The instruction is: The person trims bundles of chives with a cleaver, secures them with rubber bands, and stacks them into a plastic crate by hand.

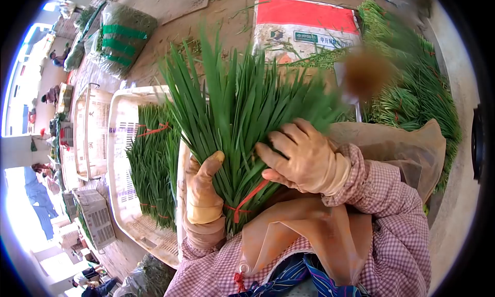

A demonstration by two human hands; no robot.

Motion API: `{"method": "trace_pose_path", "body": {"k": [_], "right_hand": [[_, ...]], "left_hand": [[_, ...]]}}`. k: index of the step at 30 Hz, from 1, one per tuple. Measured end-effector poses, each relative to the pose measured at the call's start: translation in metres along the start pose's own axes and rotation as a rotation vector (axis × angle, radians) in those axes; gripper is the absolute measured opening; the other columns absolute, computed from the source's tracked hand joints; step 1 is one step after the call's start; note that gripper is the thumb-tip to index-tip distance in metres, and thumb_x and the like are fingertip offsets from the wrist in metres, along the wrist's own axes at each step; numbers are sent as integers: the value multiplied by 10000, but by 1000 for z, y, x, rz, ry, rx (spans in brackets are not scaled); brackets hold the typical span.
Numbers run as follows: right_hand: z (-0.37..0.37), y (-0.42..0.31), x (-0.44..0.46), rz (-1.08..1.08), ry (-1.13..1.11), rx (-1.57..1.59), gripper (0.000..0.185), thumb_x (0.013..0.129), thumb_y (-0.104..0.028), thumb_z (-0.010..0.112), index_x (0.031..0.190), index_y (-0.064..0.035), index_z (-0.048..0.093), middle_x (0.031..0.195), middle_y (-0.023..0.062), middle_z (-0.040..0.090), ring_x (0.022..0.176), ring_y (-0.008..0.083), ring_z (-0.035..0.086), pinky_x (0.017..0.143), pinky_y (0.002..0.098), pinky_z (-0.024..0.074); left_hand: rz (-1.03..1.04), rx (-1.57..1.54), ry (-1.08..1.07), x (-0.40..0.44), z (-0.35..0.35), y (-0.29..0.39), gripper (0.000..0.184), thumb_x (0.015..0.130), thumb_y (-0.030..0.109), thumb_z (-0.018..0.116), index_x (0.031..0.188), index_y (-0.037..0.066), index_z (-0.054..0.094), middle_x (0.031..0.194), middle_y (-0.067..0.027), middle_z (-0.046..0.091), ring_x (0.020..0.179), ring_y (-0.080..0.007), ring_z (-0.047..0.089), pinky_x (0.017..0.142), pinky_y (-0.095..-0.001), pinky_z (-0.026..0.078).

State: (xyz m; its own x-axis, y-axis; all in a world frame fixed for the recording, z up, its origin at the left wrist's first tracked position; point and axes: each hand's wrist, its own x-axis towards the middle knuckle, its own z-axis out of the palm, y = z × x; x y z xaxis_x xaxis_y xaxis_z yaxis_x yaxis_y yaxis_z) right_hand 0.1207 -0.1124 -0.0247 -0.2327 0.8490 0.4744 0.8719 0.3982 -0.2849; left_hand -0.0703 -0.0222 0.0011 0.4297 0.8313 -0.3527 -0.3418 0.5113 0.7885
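Left hand (205, 194): gloved, thumb up, holding the bunch (242, 111) at its left side.
Right hand (304, 160): gloved, fingers bent over its right side; cannot tell if pinching.
Bunch: before the apron (330, 235), beside the crate (114, 194), at its right edge.
Crate: tied bundles (149, 168).
Floor (227, 13): sack (307, 21) beyond the bunch, leaf pile (417, 91) to the right.
In the way: brown blur (368, 73), unclear, hiding part of the leaf pile.

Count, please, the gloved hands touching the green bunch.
2: the left hand at the left side of the bunch, the right hand on its right side. None seems hidden.
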Motion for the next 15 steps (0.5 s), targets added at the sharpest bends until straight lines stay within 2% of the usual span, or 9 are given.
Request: {"method": "trace_pose_path", "body": {"k": [2,5,6,7,8,11,12,14,15], "right_hand": [[2,-3,-7,27,39,17,408,850,-399,604,1089,-68,616,947,103,566,836,283,550,781,422,467],[2,-1,-8,76,114,88,329,824,-330,656,1029,-73,633,921,81,564,824,269,540,764,417,462],[2,2,-7,94,144,157,291,820,-289,677,1011,-74,633,919,83,569,822,272,546,753,412,465],[1,5,-3,103,242,263,226,793,-173,716,981,-81,629,877,76,590,768,263,572,714,391,478],[-1,5,0,101,241,262,226,793,-173,716,981,-81,629,877,76,590,768,263,572,714,391,478],[-8,3,6,293,420,494,220,748,-67,739,938,-94,631,779,36,613,673,248,600,631,372,488],[-7,8,6,295,414,500,220,748,-67,739,938,-94,631,779,36,613,673,248,600,631,372,488],[-7,17,3,141,259,404,191,765,-93,731,929,-103,634,796,33,622,698,258,600,668,379,484],[-10,14,2,148,185,330,156,784,-120,715,921,-111,641,787,32,624,710,259,595,708,385,475]], "left_hand": [[-38,-39,35,-3,-4,-1,627,745,9,671,1334,37,456,1163,-113,623,1016,-231,632,885,-361,539],[-23,4,31,-2,-6,-3,436,762,9,647,1192,35,579,1064,-101,661,940,-223,656,858,-349,554],[-25,2,30,-3,-4,-3,436,762,9,647,1192,35,579,1064,-101,661,940,-223,656,858,-349,554],[-12,10,21,-3,-2,-3,422,772,15,641,1188,29,577,1055,-107,663,913,-225,661,835,-349,562],[1,17,14,-3,-1,-2,408,781,21,636,1184,22,575,1047,-113,664,886,-226,667,811,-349,569],[-56,36,-17,-11,10,8,368,805,20,616,1170,8,567,1017,-125,668,836,-234,674,760,-349,582],[-59,34,-10,-10,10,7,368,805,20,616,1170,8,567,1017,-125,668,836,-234,674,760,-349,582],[-14,52,-8,-8,8,6,347,823,9,593,1167,2,550,992,-129,669,813,-239,675,728,-346,587],[31,57,22,-7,7,2,350,825,-6,582,1173,8,549,986,-128,669,814,-236,674,722,-343,589]]}}
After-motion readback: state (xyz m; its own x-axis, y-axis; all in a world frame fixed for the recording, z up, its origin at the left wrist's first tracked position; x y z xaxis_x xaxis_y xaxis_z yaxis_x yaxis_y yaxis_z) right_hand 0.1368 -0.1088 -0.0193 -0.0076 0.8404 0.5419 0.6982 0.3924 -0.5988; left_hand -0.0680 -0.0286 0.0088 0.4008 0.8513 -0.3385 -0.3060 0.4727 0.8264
